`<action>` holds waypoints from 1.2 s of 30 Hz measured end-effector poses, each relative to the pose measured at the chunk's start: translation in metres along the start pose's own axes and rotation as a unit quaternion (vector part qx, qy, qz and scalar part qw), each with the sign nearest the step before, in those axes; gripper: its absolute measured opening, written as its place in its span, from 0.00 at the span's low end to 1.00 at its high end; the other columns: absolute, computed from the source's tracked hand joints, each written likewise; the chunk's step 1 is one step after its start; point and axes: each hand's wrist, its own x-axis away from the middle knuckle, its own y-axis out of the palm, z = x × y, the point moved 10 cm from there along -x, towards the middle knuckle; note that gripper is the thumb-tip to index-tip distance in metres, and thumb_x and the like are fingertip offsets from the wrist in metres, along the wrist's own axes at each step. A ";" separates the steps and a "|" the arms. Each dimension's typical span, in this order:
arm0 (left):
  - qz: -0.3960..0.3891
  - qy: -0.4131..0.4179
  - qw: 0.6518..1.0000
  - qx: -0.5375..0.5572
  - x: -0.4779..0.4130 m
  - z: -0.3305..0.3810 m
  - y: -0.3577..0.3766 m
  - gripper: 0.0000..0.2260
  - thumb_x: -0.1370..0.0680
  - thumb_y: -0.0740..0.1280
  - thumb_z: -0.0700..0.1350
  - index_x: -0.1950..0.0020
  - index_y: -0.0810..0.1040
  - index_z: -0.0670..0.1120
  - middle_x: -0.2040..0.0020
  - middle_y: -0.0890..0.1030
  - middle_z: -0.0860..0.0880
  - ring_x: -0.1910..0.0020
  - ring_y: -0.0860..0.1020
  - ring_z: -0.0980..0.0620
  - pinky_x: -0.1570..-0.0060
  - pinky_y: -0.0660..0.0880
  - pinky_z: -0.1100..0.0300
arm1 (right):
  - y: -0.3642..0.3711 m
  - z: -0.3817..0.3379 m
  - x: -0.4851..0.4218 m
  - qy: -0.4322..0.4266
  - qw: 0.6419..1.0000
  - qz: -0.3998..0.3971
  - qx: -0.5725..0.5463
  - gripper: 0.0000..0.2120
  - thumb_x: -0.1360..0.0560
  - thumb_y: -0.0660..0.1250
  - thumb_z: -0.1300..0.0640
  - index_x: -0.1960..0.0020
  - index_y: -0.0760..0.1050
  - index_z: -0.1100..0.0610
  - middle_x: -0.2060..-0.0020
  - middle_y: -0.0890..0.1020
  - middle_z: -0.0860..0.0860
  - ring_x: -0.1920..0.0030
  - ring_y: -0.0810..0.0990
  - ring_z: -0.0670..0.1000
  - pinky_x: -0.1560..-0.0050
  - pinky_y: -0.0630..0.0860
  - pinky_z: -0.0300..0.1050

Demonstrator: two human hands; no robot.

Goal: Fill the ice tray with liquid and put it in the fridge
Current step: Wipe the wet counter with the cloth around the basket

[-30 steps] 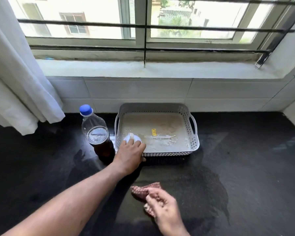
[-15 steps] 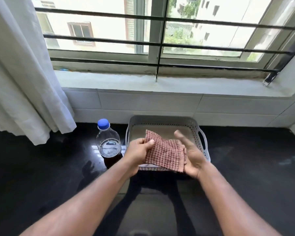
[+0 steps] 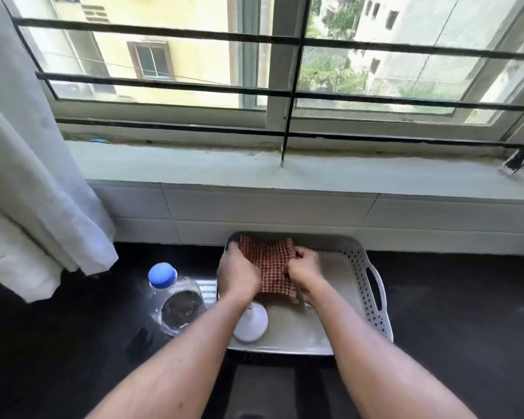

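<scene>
A grey perforated basket (image 3: 372, 300) sits on the black counter under the window. Both hands are over its far left part, holding a red checked cloth (image 3: 271, 264) between them. My left hand (image 3: 238, 275) grips the cloth's left side, my right hand (image 3: 304, 267) grips its right side. A small white funnel-like piece (image 3: 251, 323) lies in the basket's near left corner. A clear plastic bottle (image 3: 176, 300) with a blue cap and dark liquid stands just left of the basket. No ice tray is visible.
A white curtain (image 3: 34, 182) hangs at the left over the counter. A tiled ledge and barred window (image 3: 288, 95) rise behind the basket. Black counter (image 3: 466, 313) extends to the right.
My right hand lifted the cloth off the counter and my left hand left the white piece. Both hands now grip the cloth over the basket's far side. The camera moved closer.
</scene>
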 end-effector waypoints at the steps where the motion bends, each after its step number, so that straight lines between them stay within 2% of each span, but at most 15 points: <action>1: 0.002 0.045 0.997 -0.059 -0.004 0.010 0.003 0.19 0.22 0.61 0.35 0.32 0.70 0.45 0.40 0.80 0.41 0.43 0.81 0.37 0.47 0.77 0.47 | 0.000 0.001 -0.006 0.001 0.999 0.012 0.036 0.20 0.24 0.66 0.70 0.33 0.80 0.61 0.41 0.85 0.62 0.42 0.84 0.62 0.39 0.81 0.53; 2: -0.008 0.083 0.989 -0.121 -0.008 0.017 0.013 0.19 0.21 0.59 0.35 0.31 0.69 0.45 0.38 0.78 0.40 0.43 0.81 0.36 0.46 0.77 0.46 | 0.001 0.002 -0.012 -0.004 0.998 0.022 0.066 0.21 0.24 0.67 0.69 0.32 0.79 0.61 0.39 0.84 0.61 0.40 0.84 0.60 0.40 0.78 0.44; 4: -0.037 0.106 0.966 -0.235 -0.015 0.021 0.028 0.17 0.18 0.55 0.36 0.31 0.73 0.44 0.36 0.76 0.39 0.41 0.81 0.37 0.46 0.77 0.46 | 0.003 0.005 -0.017 -0.014 0.995 0.035 0.094 0.17 0.24 0.68 0.68 0.37 0.81 0.63 0.44 0.86 0.58 0.43 0.84 0.56 0.52 0.71 0.26; 6: -0.067 0.097 0.941 -0.316 -0.019 0.017 0.038 0.17 0.16 0.53 0.36 0.33 0.78 0.41 0.35 0.75 0.40 0.39 0.81 0.39 0.45 0.78 0.48 | 0.005 0.006 -0.019 -0.031 0.992 0.048 0.108 0.11 0.27 0.69 0.69 0.48 0.82 0.58 0.56 0.86 0.55 0.49 0.85 0.56 0.66 0.67 0.21; 8: -0.090 0.093 0.924 -0.360 -0.020 0.013 0.045 0.18 0.16 0.54 0.36 0.34 0.79 0.39 0.33 0.74 0.40 0.38 0.80 0.39 0.44 0.78 0.48 | 0.008 0.005 -0.020 -0.050 0.987 0.055 0.142 0.12 0.29 0.71 0.65 0.48 0.80 0.54 0.55 0.86 0.53 0.48 0.86 0.58 0.59 0.74 0.30; 12: -0.093 0.104 0.912 -0.387 -0.007 0.025 0.041 0.17 0.17 0.55 0.36 0.32 0.77 0.38 0.28 0.67 0.39 0.36 0.76 0.38 0.43 0.78 0.47 | 0.004 -0.002 -0.008 -0.063 0.955 0.071 0.280 0.22 0.30 0.72 0.58 0.36 0.76 0.56 0.39 0.80 0.59 0.39 0.81 0.63 0.40 0.80 0.51; 14: -0.065 0.155 0.933 -0.318 0.014 0.050 0.024 0.16 0.18 0.57 0.37 0.34 0.78 0.40 0.33 0.70 0.41 0.38 0.76 0.39 0.45 0.77 0.47 | -0.003 -0.020 0.005 -0.094 0.950 0.089 0.284 0.26 0.30 0.72 0.60 0.32 0.74 0.57 0.34 0.75 0.60 0.35 0.77 0.64 0.35 0.76 0.54; 16: -0.009 0.277 0.948 -0.157 0.052 0.079 -0.011 0.14 0.20 0.60 0.37 0.37 0.79 0.43 0.41 0.77 0.43 0.44 0.79 0.40 0.47 0.77 0.47 | -0.010 -0.044 0.024 -0.146 0.967 0.084 0.193 0.23 0.30 0.74 0.62 0.35 0.78 0.56 0.42 0.81 0.57 0.41 0.81 0.58 0.39 0.78 0.51; 19: 0.158 0.451 0.874 0.092 0.143 0.075 -0.109 0.11 0.22 0.68 0.37 0.41 0.82 0.45 0.50 0.81 0.50 0.53 0.80 0.49 0.50 0.77 0.53 | 0.020 -0.068 0.077 -0.214 0.970 -0.102 0.056 0.19 0.32 0.78 0.67 0.45 0.83 0.52 0.57 0.85 0.48 0.57 0.82 0.46 0.53 0.80 0.44; 21: 0.302 0.459 0.827 0.120 0.183 0.035 -0.165 0.14 0.25 0.76 0.47 0.42 0.79 0.47 0.47 0.78 0.54 0.47 0.76 0.55 0.45 0.71 0.53 | 0.054 -0.072 0.123 -0.258 0.932 -0.246 0.061 0.27 0.34 0.79 0.68 0.38 0.81 0.51 0.50 0.84 0.50 0.53 0.81 0.45 0.50 0.82 0.45; 23: 0.361 0.362 0.854 0.099 0.175 -0.011 -0.198 0.30 0.30 0.79 0.58 0.36 0.74 0.45 0.41 0.73 0.52 0.40 0.73 0.54 0.38 0.67 0.51 | 0.086 -0.064 0.159 -0.289 0.897 -0.300 0.147 0.41 0.36 0.83 0.66 0.26 0.73 0.50 0.38 0.81 0.50 0.41 0.80 0.46 0.37 0.79 0.44; 25: 0.279 0.254 0.921 0.100 0.140 -0.041 -0.205 0.40 0.35 0.80 0.64 0.31 0.73 0.44 0.37 0.74 0.49 0.37 0.73 0.50 0.34 0.70 0.47 | 0.109 -0.056 0.181 -0.304 0.883 -0.293 0.206 0.53 0.39 0.86 0.61 0.20 0.65 0.50 0.29 0.76 0.48 0.31 0.75 0.44 0.30 0.71 0.37; 27: 0.144 0.193 0.959 0.151 0.111 -0.052 -0.189 0.35 0.37 0.83 0.60 0.34 0.78 0.50 0.39 0.80 0.51 0.41 0.79 0.51 0.38 0.77 0.45 | 0.121 -0.060 0.194 -0.323 0.894 -0.241 0.196 0.52 0.40 0.86 0.59 0.21 0.65 0.50 0.29 0.76 0.48 0.31 0.75 0.43 0.30 0.71 0.38; 31: 0.077 0.205 0.957 0.191 0.110 -0.061 -0.185 0.20 0.31 0.83 0.46 0.42 0.83 0.55 0.49 0.86 0.54 0.50 0.85 0.54 0.48 0.84 0.46 | 0.113 -0.064 0.216 -0.357 0.919 -0.091 0.143 0.32 0.36 0.83 0.54 0.36 0.73 0.50 0.46 0.83 0.48 0.47 0.83 0.48 0.44 0.80 0.48; 36: 0.060 0.269 0.947 0.167 0.153 -0.028 -0.186 0.18 0.32 0.81 0.54 0.43 0.84 0.58 0.51 0.86 0.60 0.51 0.83 0.64 0.51 0.83 0.57 | 0.066 -0.048 0.243 -0.347 0.933 -0.050 0.082 0.26 0.39 0.80 0.49 0.44 0.74 0.44 0.56 0.83 0.43 0.59 0.82 0.41 0.59 0.80 0.38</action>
